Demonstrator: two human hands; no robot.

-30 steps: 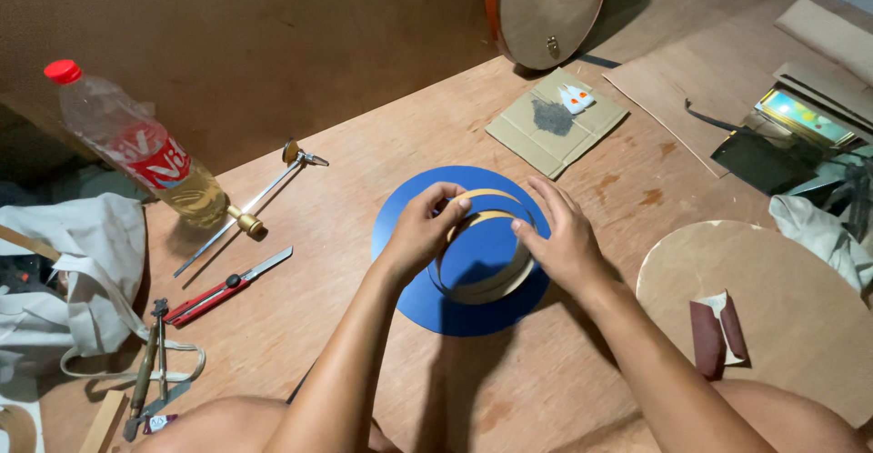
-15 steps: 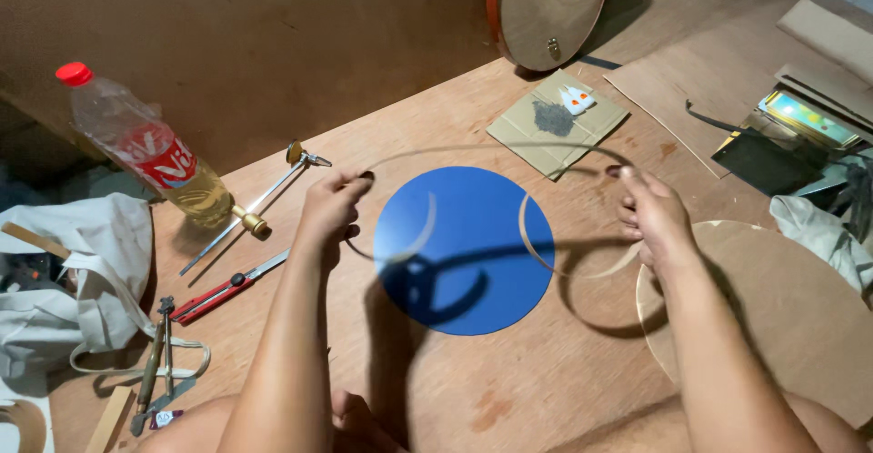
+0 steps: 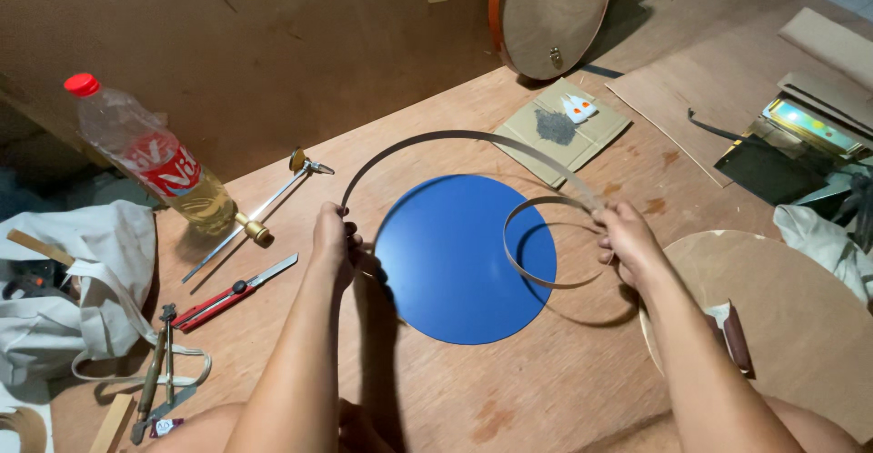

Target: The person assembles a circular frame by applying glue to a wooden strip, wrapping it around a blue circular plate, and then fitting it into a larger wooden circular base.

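Bare worktop lies open at 6 o'clock of the blue disc; bottle and knife crowd 9 o'clock.

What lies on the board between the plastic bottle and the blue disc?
In the head view, a long metal rod tool with a brass end lies between the plastic bottle and the blue disc.

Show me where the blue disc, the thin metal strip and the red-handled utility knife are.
blue disc (image 3: 455, 262), head view, on its bare blue middle.
thin metal strip (image 3: 427, 140), head view, on the top of its arc between the hands.
red-handled utility knife (image 3: 214, 302), head view, on its red handle.
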